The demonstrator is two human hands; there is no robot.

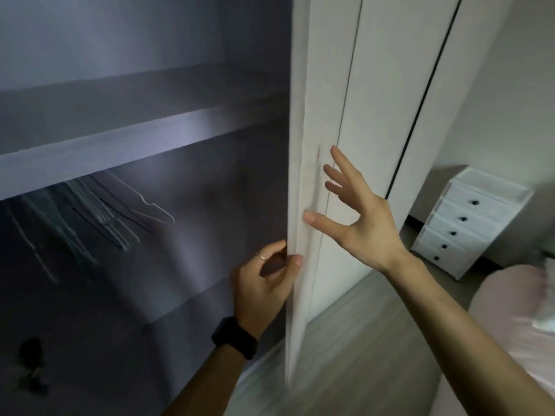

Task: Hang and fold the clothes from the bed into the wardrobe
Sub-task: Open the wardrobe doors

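Observation:
The wardrobe stands open on the left, dark inside, with a shelf (126,136) across its upper part. Several bare hangers (120,211) hang under that shelf. The white wardrobe door (303,175) is seen edge-on in the middle. My left hand (264,283) grips the door's edge, fingers curled behind it and thumb on the front. My right hand (351,211) is spread with straight fingers against the door's outer face. A corner of the pink bed (510,319) shows at lower right, with a pale garment (546,310) at the frame edge.
More white wardrobe doors (390,100) stand shut to the right. A white chest of drawers (468,223) with dark knobs stands against the far wall. Wood floor (354,340) runs between wardrobe and bed. A dark object (30,364) lies low inside the wardrobe.

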